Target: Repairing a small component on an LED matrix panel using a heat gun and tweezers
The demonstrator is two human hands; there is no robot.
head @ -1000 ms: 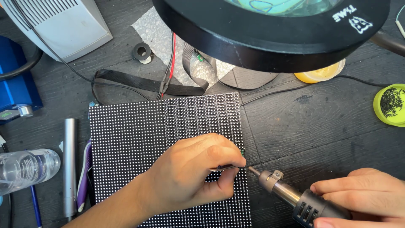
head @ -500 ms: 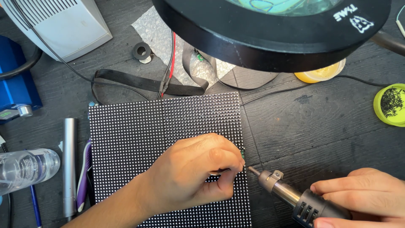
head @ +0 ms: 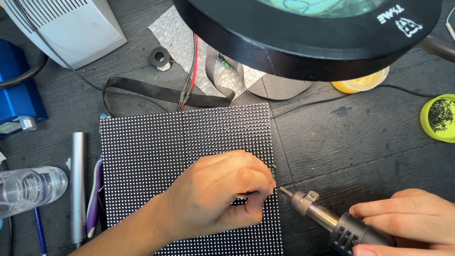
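Clear plastic bottle [head: 28, 187], yellow-green dish [head: 438, 117], black round magnifier lamp [head: 308, 40]

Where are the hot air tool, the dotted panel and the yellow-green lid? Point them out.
hot air tool [head: 313, 209], head view, metal barrel.
dotted panel [head: 142, 156], head view, bare left half.
yellow-green lid [head: 438, 117], head view, inner face.

Left hand [head: 215, 196] curled, fingers pinched; right hand [head: 407, 220] gripping.
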